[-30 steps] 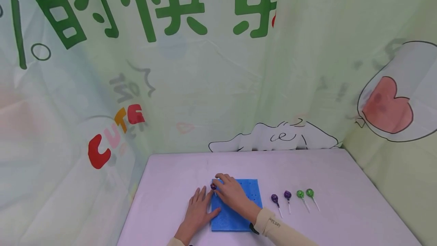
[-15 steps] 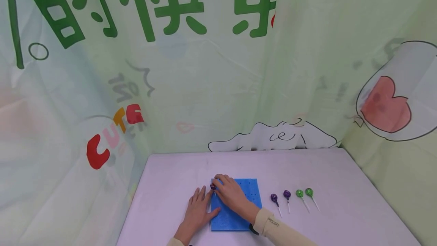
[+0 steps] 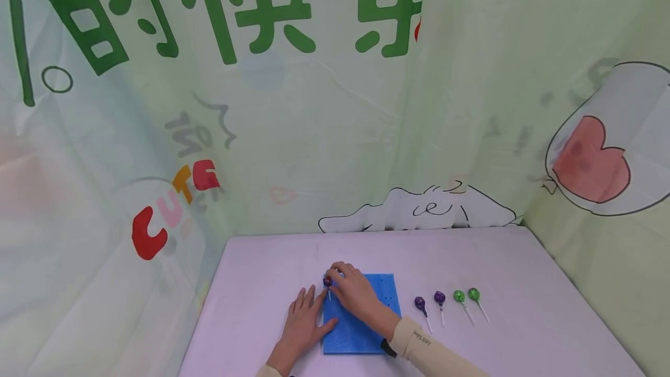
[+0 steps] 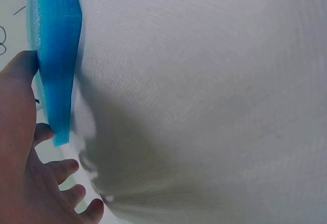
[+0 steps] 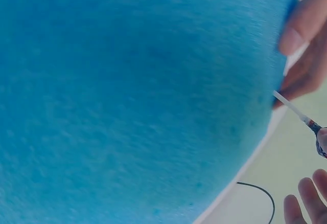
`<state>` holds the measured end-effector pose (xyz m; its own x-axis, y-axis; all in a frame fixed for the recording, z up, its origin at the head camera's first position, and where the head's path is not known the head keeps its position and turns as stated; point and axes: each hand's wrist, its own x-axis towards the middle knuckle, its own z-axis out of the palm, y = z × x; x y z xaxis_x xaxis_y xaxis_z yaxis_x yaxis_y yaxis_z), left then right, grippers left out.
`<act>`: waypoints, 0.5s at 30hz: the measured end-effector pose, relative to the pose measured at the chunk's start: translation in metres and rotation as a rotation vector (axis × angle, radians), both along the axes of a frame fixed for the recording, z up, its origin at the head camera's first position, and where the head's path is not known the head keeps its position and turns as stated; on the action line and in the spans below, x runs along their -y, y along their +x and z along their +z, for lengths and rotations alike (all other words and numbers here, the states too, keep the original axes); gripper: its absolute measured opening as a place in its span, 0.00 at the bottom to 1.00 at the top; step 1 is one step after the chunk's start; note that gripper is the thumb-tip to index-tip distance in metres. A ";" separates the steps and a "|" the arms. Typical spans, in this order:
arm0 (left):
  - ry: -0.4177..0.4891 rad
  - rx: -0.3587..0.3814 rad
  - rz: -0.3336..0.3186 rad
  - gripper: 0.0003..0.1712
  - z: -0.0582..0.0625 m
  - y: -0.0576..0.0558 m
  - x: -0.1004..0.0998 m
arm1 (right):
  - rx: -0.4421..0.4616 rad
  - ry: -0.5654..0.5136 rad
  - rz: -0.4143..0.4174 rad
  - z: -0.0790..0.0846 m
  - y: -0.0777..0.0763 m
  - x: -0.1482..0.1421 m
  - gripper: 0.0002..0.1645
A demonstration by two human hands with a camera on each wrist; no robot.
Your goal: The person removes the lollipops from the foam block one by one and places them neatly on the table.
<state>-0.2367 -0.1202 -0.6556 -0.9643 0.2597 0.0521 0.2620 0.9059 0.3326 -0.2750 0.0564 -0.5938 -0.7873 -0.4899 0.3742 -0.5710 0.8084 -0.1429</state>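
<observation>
A blue foam board with small holes lies flat on the table. My right hand pinches a dark purple lollipop by its wrapped head, above the board's far left corner. The lollipop's white stick points down at the foam in the right wrist view, its tip close over the surface. My left hand rests along the board's left edge with fingers spread, its thumb lying over the blue foam. In the left wrist view, the left thumb and index finger touch the side of the foam board.
To the right of the board lie two purple lollipops, one nearer and one beside it. Two green lollipops, a left one and a right one, follow in the same row. A printed cloth hangs behind the table.
My right hand has lifted slightly with the purple lollipop, so more of the white stick shows. My left hand stays in place on the board's edge.
</observation>
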 end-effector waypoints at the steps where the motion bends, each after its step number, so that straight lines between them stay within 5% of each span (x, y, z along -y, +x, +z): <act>1: 0.000 -0.002 0.000 0.46 0.000 0.000 0.000 | 0.012 -0.012 -0.002 0.003 0.000 0.000 0.19; 15: -0.003 0.018 0.010 0.50 -0.006 -0.001 0.001 | 0.342 -0.251 0.063 0.020 -0.003 -0.023 0.16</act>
